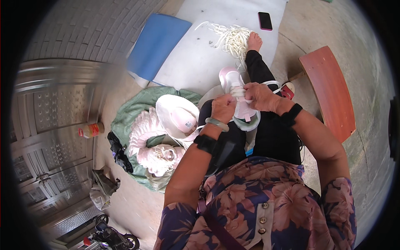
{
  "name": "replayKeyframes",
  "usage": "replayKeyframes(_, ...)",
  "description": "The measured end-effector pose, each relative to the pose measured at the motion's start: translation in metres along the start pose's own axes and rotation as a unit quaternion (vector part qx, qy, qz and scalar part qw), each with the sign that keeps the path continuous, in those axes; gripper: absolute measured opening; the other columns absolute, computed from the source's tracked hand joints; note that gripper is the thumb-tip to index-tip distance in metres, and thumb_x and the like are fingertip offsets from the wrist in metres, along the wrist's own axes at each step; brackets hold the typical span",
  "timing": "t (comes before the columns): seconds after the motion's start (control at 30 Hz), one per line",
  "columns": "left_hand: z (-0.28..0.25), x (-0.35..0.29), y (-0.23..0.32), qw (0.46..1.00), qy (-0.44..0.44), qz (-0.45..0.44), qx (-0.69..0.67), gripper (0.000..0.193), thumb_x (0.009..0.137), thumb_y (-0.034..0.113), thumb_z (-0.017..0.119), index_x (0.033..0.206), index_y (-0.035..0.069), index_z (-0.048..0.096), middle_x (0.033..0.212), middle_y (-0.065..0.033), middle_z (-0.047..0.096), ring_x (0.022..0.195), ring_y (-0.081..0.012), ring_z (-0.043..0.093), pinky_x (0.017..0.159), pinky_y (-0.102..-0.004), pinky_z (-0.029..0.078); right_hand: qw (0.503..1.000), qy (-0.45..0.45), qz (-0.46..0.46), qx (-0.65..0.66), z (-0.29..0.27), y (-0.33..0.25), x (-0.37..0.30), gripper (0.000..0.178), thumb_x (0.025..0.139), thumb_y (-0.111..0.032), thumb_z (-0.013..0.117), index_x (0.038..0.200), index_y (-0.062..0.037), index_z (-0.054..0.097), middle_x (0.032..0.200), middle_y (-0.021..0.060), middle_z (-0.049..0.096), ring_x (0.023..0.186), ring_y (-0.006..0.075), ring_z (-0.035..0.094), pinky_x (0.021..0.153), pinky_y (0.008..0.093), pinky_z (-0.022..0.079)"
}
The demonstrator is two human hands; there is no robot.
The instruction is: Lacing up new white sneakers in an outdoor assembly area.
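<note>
A white and pink sneaker (230, 76) rests on my lap, its toe pointing away from me. White shoelace (237, 91) crosses its upper. My left hand (223, 109) is closed at the left side of the lacing, its fingers pinching the lace. Across from it, my right hand (261, 97) is also closed on the lace, and a loose white length shows beyond its wrist. The fingertips of both hands are partly hidden. To the left, a white rounded container (166, 104) holds a pale pink shoe piece.
Pink-white shoe parts (143, 129) lie stacked in a curve on a green sack (125, 109). A heap of white laces (235, 39) sits on the pale sheet by my foot, near a phone (265, 21). A wooden bench (329, 89) stands right; a bottle (91, 130) lies left.
</note>
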State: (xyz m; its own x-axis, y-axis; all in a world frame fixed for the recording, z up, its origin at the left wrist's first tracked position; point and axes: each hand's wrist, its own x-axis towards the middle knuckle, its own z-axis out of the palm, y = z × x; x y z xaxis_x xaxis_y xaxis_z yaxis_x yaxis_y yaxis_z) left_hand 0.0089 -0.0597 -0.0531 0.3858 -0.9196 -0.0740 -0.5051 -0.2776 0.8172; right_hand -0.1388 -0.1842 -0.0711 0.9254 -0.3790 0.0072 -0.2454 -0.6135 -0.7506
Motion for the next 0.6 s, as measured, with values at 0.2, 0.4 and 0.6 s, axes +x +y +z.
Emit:
replayKeyframes(0.2,-0.076,-0.042,-0.018,0.970,0.019,-0.205,-0.131,0.009,0.074,0.008,0.059,0.067,0.004,0.059,0.058,-0.0014,0.053,0.047,-0.0059,0.044,0.039,-0.0213,0.033,0.971,0.231,-0.045,-0.039,-0.022,-0.004,-0.016,0.017,0.069,0.000,0.052,0.082,-0.0100,0.052,0.097,0.0068,0.056,0.096,0.0275,0.052,0.089,0.0464,0.033)
replayKeyframes(0.4,-0.141,-0.070,-0.035,0.979,0.005,-0.194,0.056,0.008,0.071,0.011,0.061,0.070,0.003,0.060,0.059,-0.0101,0.059,0.049,-0.0169,0.054,0.047,-0.0298,0.043,0.948,0.311,-0.046,-0.050,-0.037,-0.003,-0.019,0.025,0.073,0.004,0.050,0.094,-0.0087,0.054,0.077,0.0084,0.055,0.077,0.0288,0.055,0.083,0.0396,0.038)
replayKeyframes(0.6,-0.063,-0.031,0.007,0.958,-0.004,0.122,0.258,0.026,0.065,0.020,0.067,0.085,0.007,0.058,0.086,-0.0108,0.056,0.086,-0.0301,0.052,0.075,-0.0422,0.039,0.930,0.354,-0.002,0.100,-0.041,-0.016,-0.011,0.015,0.078,0.001,0.052,0.091,-0.0039,0.057,0.077,0.0063,0.056,0.074,0.0183,0.056,0.075,0.0271,0.042)
